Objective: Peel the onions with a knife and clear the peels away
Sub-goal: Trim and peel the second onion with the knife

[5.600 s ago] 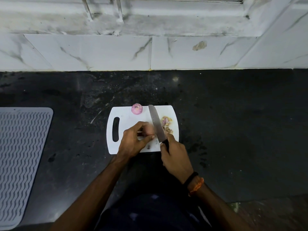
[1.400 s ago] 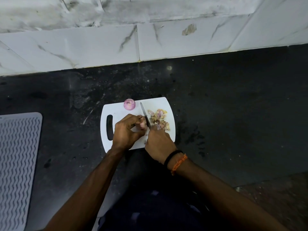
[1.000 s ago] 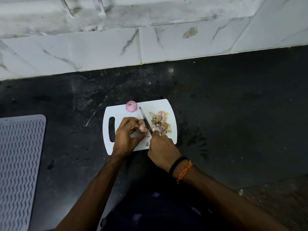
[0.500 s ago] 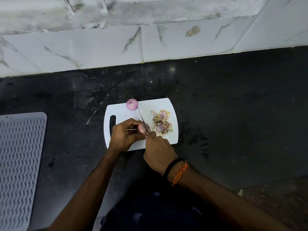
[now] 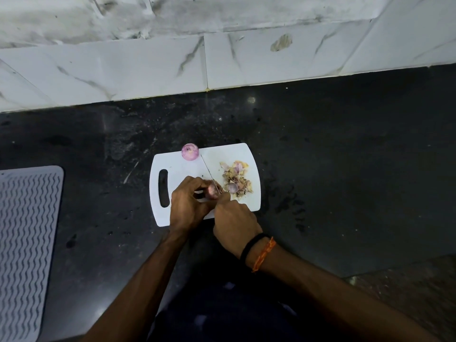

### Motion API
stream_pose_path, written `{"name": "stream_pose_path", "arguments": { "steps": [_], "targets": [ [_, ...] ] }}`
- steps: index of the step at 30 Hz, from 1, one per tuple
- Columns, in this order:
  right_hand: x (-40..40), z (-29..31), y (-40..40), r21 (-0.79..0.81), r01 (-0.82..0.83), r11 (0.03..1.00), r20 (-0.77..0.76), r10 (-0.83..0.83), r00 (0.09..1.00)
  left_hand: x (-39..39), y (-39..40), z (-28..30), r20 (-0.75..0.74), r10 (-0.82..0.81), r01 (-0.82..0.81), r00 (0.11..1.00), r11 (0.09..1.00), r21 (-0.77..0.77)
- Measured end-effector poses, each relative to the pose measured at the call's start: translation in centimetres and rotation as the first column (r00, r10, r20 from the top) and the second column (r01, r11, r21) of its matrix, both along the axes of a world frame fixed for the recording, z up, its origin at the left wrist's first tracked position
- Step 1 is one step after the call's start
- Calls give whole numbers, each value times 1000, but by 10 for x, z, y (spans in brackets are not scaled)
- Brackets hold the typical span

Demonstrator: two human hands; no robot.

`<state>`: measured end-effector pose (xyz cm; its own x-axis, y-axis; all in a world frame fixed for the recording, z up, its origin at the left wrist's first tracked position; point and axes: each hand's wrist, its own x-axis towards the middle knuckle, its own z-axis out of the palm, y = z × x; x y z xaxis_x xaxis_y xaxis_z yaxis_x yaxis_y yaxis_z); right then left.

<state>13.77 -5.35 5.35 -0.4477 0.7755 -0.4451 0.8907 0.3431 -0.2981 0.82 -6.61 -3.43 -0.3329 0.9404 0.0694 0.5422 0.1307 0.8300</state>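
The onion point(image 5: 212, 191) you are peeling is sitting low over the near middle of a white cutting board point(image 5: 244, 154), pinched between the curled fingers and thumb of your left hand point(image 5: 188, 203). Only a small pinkish patch of it is showing past your fingertips. The knife point(image 5: 209, 172) is lying with its thin blade against the onion's right side, its edge seen almost end-on as a narrow line running away from you toward the board's far edge. Your right hand point(image 5: 234, 223) is wrapping around the handle, fingers curled tight, so the handle itself is hidden beneath it. A black band and an orange thread are circling your right wrist.

Just to the right of the blade, a pile of peels point(image 5: 235, 178), papery tan and pale purple, is lying on the board. A second onion point(image 5: 190, 151), round and pink-purple, is resting at the board's far edge, apart from your hands and near the blade's tip. The board's handle slot is facing left.

The board is sitting on a dark stone counter point(image 5: 345, 156). A grey ribbed mat point(image 5: 24, 230) is lying well to the left. White marble tiles point(image 5: 148, 67) are rising behind the counter.
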Motion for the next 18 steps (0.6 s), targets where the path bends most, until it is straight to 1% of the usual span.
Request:
{"name": "stream_pose_path", "arguments": {
  "steps": [4, 7, 10, 12, 14, 16, 18],
  "targets": [
    [8, 0, -10, -18, 17, 1000, -14, -17, 1000, 2, -1, -3, -25, 0, -1, 1000, 999, -34],
    [7, -2, -8, -27, 36, 999, -10, -36, 999, 7, 0, -6, -75, -5, 3, 997, 1000, -27],
    [6, -4, 6, -59, -3, 998, -33, 1, 999, 10, -1, -10, -150, -13, 10, 989, 1000, -19],
    [12, -4, 6, -81, -39, 996, -32, 36, 999, 8, -3, -11, -141, -1, -3, 990, 999, -32],
    [20, -1, 1, -91, -39, 995, -25, 37, 999, 7, -5, -14, -136, 0, -6, 991, 999, -39],
    [20, 3, 5, -88, -56, 995, -12, 55, 998, 9, -4, -15, -188, -18, 13, 982, 1000, -28],
    [15, 5, 14, -90, -69, 994, -32, 66, 997, 12, -2, -16, -246, -29, 30, 969, 1000, 0]
  ]
}}
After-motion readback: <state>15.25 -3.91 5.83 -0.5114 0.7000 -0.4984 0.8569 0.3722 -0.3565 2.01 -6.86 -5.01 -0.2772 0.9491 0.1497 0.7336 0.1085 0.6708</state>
